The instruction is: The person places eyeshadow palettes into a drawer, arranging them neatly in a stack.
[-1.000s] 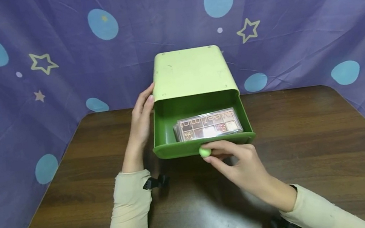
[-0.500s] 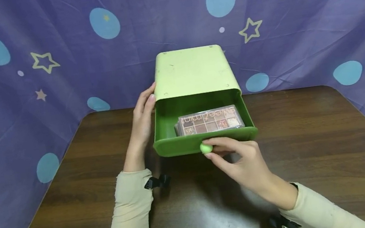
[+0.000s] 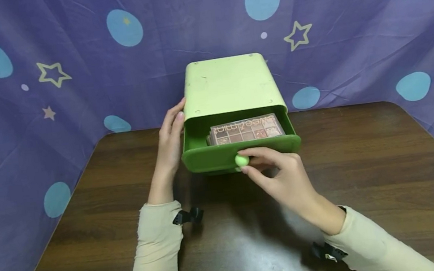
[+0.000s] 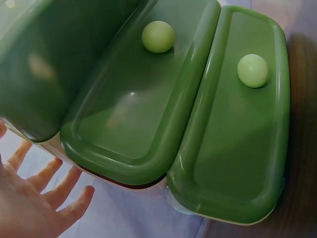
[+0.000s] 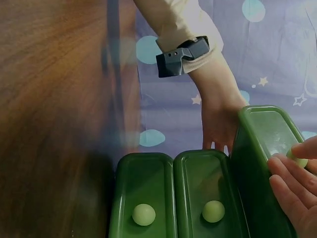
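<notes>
Nearest the viewer, the right hand reaches forward over the dark wooden table, thumb and fingertips pinched on the pale green round knob at the front of the top drawer. The drawer is dark green, glossy, with rounded corners, and stands partly pulled out of the light green drawer cabinet. Inside it lies a clear-lidded eyeshadow palette, flat, lettering on its lid, its far edge under the cabinet top.

The left hand lies flat against the cabinet's left side, fingers straight and together, gripping nothing. The cabinet stands at the table's far edge, against a purple backdrop printed with blue dots and stars.

The wrist views add what the head view hides: two lower drawers, both closed, each with its own pale knob. The left wrist view shows the left hand's fingers spread beside the cabinet; the palette appears in neither wrist view.
</notes>
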`<state>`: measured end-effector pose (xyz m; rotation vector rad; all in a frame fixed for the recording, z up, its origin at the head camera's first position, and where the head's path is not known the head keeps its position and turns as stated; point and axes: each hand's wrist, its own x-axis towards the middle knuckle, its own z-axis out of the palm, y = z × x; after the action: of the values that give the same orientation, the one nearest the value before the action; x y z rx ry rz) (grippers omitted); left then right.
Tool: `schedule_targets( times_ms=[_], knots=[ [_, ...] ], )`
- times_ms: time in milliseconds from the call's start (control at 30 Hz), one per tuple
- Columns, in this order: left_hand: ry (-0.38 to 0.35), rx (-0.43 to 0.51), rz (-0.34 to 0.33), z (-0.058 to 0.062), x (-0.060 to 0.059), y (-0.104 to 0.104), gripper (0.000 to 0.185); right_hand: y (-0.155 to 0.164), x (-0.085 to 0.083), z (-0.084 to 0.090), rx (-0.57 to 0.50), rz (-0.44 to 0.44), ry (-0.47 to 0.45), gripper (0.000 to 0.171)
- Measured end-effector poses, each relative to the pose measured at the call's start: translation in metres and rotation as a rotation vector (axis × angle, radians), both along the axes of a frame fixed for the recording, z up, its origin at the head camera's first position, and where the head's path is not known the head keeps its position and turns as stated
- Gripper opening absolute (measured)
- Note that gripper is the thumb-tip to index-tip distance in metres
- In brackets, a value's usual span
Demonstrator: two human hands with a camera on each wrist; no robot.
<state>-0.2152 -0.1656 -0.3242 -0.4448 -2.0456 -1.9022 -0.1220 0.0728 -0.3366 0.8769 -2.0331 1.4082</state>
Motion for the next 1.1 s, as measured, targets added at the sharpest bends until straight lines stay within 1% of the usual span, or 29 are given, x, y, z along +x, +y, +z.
schedule_targets(
  times_ms=[133,433,567,700,867,1100],
  knots=[
    [0.003,-0.001,-0.005,0.0,0.0,0.0,0.044,-0.001,-0.007,0.0,-0.012,-0.003,-0.013,0.031],
    [0.027,-0.009,-0.014,0.001,0.0,0.0,0.044,-0.003,-0.02,0.003,-0.018,-0.027,-0.117,0.03],
    [0.028,-0.017,-0.011,0.0,0.0,0.0,0.044,-0.005,-0.025,0.006,-0.024,-0.035,-0.143,0.028],
    [0.034,-0.018,-0.007,0.002,0.0,0.0,0.043,-0.006,-0.031,0.006,-0.034,-0.044,-0.156,0.026],
    [0.05,-0.004,-0.021,0.001,0.0,0.001,0.043,-0.008,-0.039,0.005,-0.041,-0.054,-0.15,0.025],
    [0.031,0.0,-0.017,0.001,0.0,0.0,0.043,-0.011,-0.049,0.006,-0.047,-0.054,-0.142,0.025]
  ],
)
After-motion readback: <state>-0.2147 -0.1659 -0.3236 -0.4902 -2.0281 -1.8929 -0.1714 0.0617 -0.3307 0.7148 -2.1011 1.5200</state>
